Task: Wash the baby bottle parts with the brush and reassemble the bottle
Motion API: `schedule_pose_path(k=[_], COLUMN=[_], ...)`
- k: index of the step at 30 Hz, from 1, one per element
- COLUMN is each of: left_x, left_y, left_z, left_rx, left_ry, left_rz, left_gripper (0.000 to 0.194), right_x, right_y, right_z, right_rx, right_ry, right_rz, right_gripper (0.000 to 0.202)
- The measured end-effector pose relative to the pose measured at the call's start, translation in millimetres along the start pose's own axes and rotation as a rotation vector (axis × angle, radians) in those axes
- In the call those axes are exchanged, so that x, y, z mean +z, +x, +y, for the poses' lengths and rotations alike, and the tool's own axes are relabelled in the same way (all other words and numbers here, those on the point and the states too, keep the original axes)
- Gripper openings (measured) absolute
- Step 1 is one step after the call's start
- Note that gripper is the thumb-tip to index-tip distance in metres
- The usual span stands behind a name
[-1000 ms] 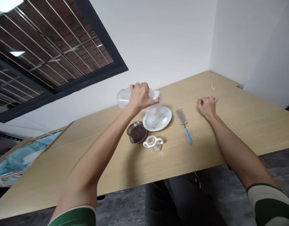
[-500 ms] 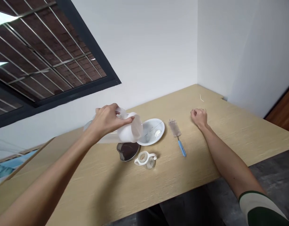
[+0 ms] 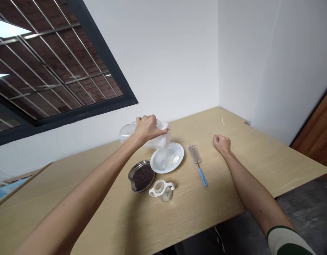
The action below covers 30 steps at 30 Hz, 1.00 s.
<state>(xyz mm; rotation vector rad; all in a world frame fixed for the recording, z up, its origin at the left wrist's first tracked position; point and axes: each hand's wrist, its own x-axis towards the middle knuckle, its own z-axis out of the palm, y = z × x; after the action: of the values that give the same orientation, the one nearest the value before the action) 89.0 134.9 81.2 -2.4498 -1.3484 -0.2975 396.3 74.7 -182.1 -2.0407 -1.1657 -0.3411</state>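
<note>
My left hand point(image 3: 149, 128) is wrapped round a translucent white jug point(image 3: 127, 131), which lies tilted on its side in the air with its mouth over the left part of a white oval dish point(image 3: 155, 165). Inside the dish are a small white round piece point(image 3: 176, 159) and a thin line like a wire or stick. My right hand point(image 3: 222, 143) rests closed on the table, right of a brush point(image 3: 195, 154) with a blue handle. Whether anything flows from the jug is hard to tell.
A kidney-shaped metal tray point(image 3: 142, 176) sits left of the dish. In front stands a small clear jar with a white handled collar point(image 3: 159, 187). A thin white strip point(image 3: 223, 122) lies far back on the wooden table point(image 3: 200, 216). Walls and a barred window are behind.
My left hand has moved right with the jug, whose mouth is now further over the dish. The view has shifted slightly. My right hand remains closed on the table.
</note>
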Motion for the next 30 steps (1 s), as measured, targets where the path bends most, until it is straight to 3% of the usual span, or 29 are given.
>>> schedule_pose_path(k=[8,11,15,20,23,26,30], left_x=[-9.9,-19.0,-22.6,-14.2,-6.1,1.3,8.1], left_y=[-29,-43,-50,-34,-17,-3,-2], left_z=[-39,-39,-22,12,20,12,-14], left_rx=[-0.036,-0.046,-0.006,0.042,0.057,0.039,-0.026], left_ry=[0.167,0.135,0.010,-0.129,-0.146,-0.132,-0.078], left_rz=[-0.077,-0.094,-0.133,-0.113,-0.080,-0.026,0.029], left_gripper=[0.051,0.050,0.052,0.058,0.059,0.059,0.054], right_x=[5,6,4,-1,-1,-2,-2], right_y=[4,5,6,5,6,7,7], right_z=[0,-1,-1,0,1,1,1], right_rx=[0.003,-0.013,-0.017,-0.013,-0.005,0.005,-0.001], right_ry=[0.012,0.020,0.026,0.019,0.005,-0.005,0.004], right_rz=[-0.023,-0.012,-0.001,-0.051,-0.079,-0.075,-0.066], right_gripper=[0.039,0.039,0.039,0.040,0.040,0.041,0.040])
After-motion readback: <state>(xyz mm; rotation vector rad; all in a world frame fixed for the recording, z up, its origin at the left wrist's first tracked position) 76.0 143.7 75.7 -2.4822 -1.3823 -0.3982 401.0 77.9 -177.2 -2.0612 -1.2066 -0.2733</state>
